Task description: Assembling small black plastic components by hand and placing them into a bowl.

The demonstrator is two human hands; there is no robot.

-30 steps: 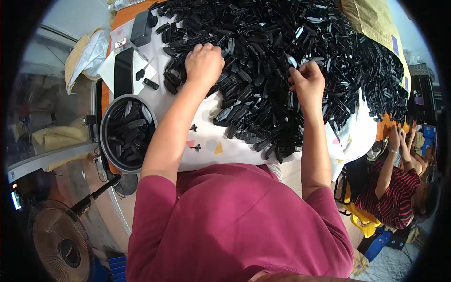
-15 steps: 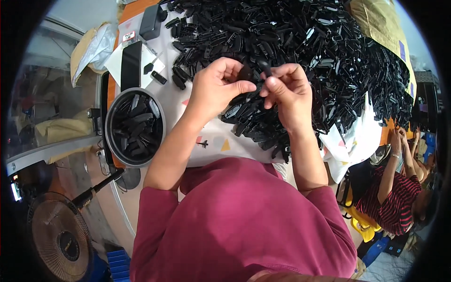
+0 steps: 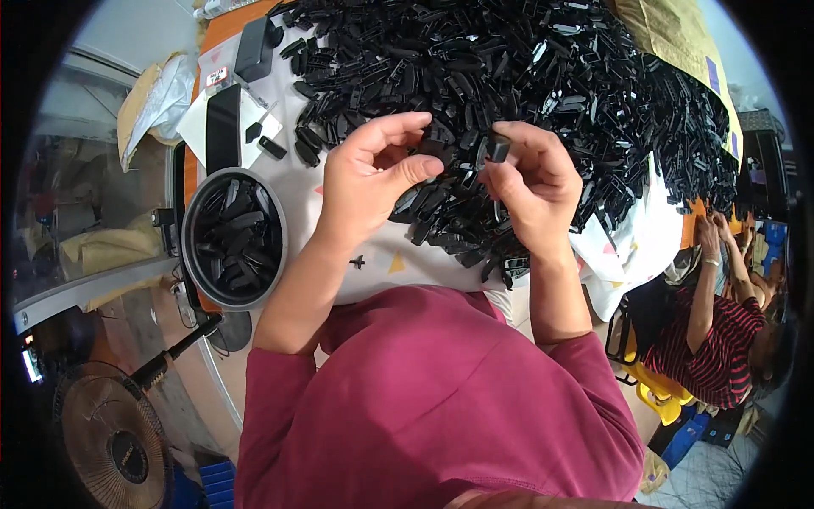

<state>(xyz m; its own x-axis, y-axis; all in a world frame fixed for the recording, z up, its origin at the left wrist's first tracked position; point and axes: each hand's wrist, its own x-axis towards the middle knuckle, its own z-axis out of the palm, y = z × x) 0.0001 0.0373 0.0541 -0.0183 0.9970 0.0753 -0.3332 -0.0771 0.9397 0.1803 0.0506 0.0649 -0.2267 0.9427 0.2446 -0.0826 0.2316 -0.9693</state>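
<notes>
1. Bright, even daylight covers the scene; shadows stay soft.
2. Small glints shine on the pile of black plastic parts.
3. Fisheye distortion bends edges; a black vignette rings the frame.
4. The centre is sharp, the rim softer.

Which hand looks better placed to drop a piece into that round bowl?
Probably the left hand: the round bowl of black parts sits on its side, while the right hand pinches a black piece farther away.

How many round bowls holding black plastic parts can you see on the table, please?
1: the round bowl sits at the table's left edge, beside the left hand. The big pile may hide others.
</notes>
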